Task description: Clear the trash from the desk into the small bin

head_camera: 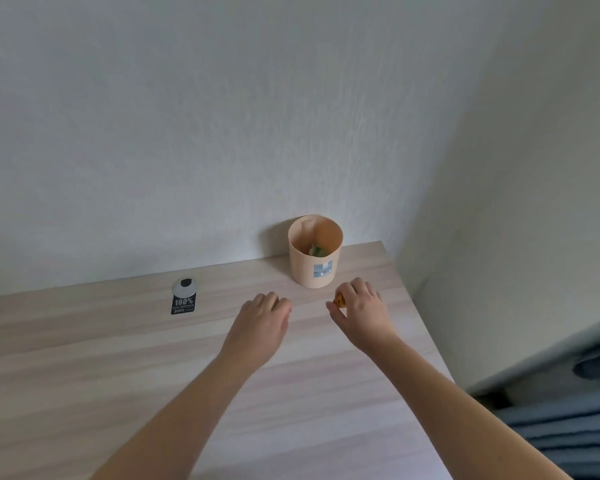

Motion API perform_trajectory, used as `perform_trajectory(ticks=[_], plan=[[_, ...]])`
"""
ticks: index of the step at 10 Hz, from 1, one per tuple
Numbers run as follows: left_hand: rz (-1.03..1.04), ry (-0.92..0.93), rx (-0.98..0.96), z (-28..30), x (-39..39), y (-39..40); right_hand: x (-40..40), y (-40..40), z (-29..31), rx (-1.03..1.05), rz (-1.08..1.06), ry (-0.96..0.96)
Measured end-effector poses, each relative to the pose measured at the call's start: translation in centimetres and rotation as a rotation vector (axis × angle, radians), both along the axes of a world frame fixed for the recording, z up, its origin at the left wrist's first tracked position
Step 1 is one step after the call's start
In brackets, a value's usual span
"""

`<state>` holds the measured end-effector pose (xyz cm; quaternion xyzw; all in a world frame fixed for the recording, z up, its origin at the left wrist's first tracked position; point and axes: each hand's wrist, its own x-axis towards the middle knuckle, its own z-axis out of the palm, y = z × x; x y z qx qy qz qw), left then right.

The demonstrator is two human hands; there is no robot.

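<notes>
A small peach-coloured bin with a blue label stands on the light wood desk against the back wall. Something green lies inside the bin. My right hand is just in front of the bin and to its right, fingers closed on a small orange crumpled wrapper that is mostly hidden by the fingers. My left hand hovers palm down over the desk left of the right hand, fingers loosely curled, holding nothing that I can see. A black tag printed "100%" lies flat on the desk at the left.
A round silver cable cap is set in the desk just behind the black tag. The desk's right edge runs close to a side wall. Blue-grey fabric lies below the desk at the lower right.
</notes>
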<state>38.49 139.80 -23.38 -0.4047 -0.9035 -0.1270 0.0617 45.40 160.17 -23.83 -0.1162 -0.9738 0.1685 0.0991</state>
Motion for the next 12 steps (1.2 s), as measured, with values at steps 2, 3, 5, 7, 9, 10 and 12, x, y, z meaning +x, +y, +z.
perform_trajectory(ticks=[2, 3, 5, 7, 9, 10, 12], plan=[[0.138, -0.167, 0.077, -0.9, -6.1, -1.0, -6.4, -0.3, -0.4, 0.02, 0.068, -0.026], [0.155, -0.239, 0.05, -1.8, -7.6, -0.6, -9.5, 0.1, -0.1, 0.013, 0.091, -0.033], [0.172, -0.266, 0.02, -2.3, -10.1, 0.2, -16.4, 1.9, 0.9, -0.016, 0.098, -0.085], [0.238, -0.197, 0.035, -1.7, -12.4, 2.5, -19.2, 3.8, -0.5, -0.068, 0.099, -0.154], [0.166, -0.175, 0.065, -1.2, -14.4, 8.2, -16.3, 6.9, -2.2, -0.121, 0.18, -0.156], [0.128, -0.202, 0.089, -1.3, -15.2, 11.9, -14.3, 9.1, -2.3, -0.056, 0.171, -0.139], [0.162, -0.163, -0.044, -1.9, -14.7, 15.2, -10.9, 12.8, -2.2, -0.105, 0.159, -0.182]])
